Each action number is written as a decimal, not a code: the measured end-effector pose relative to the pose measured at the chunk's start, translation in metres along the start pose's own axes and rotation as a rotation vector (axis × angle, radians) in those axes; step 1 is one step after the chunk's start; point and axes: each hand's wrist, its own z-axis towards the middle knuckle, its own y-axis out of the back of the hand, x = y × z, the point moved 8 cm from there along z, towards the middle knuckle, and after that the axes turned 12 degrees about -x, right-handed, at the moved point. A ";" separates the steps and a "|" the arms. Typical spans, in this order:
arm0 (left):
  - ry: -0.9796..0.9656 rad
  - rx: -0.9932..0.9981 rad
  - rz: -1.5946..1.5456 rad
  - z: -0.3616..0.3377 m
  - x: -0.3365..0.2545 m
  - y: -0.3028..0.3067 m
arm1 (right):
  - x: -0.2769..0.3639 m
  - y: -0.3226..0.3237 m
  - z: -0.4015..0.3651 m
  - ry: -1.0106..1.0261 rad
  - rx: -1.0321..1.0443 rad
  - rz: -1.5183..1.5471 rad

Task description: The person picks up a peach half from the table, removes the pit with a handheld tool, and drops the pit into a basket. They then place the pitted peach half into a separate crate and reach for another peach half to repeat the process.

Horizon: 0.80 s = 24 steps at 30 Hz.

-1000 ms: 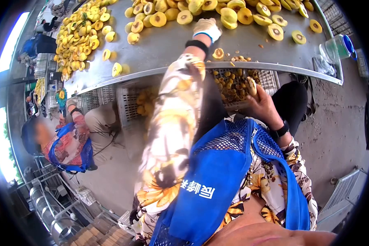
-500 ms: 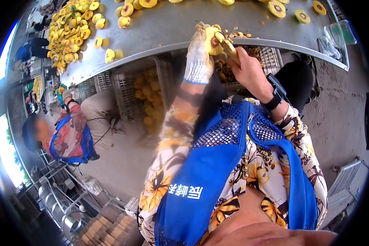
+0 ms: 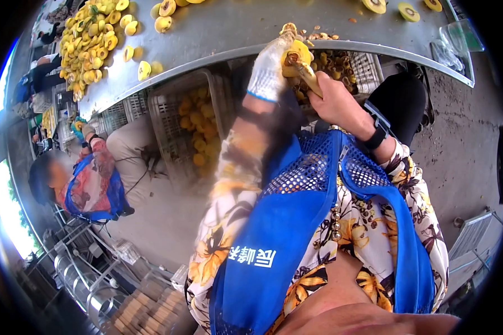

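Observation:
My left hand (image 3: 268, 70), in a white knit glove, is closed around a halved yellow peach (image 3: 299, 51) just past the metal table's front edge. The peach's cut side, with a brown centre, faces my right hand. Bare, with a black watch at the wrist, my right hand (image 3: 341, 106) grips the light-coloured handle of a pitting tool (image 3: 311, 81). The tool's tip meets the middle of the cut face; its exact shape there is hidden. Below both hands sits a white crate (image 3: 369, 72) holding brown pits and scraps.
On the metal table (image 3: 218, 39) lie a big heap of peach halves (image 3: 92, 47), several loose halves and small pits (image 3: 323, 36). A clear container (image 3: 463, 36) stands at the right corner. Left of my legs is a crate of peaches (image 3: 161, 123). A co-worker (image 3: 95, 181) sits further left.
The tool's tip has moved from the peach's upper side to its centre, and my right hand has shifted slightly down and left. The whole view has tipped a little, raising the table.

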 end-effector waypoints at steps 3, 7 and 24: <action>0.075 -0.063 0.048 0.000 0.003 0.004 | -0.007 -0.003 0.002 -0.022 0.040 0.014; -0.143 -0.137 0.017 0.004 0.004 0.013 | -0.015 -0.009 0.004 0.056 -0.043 0.136; -0.372 -0.236 -0.008 -0.010 -0.006 0.013 | -0.026 -0.039 -0.017 -0.438 0.276 0.541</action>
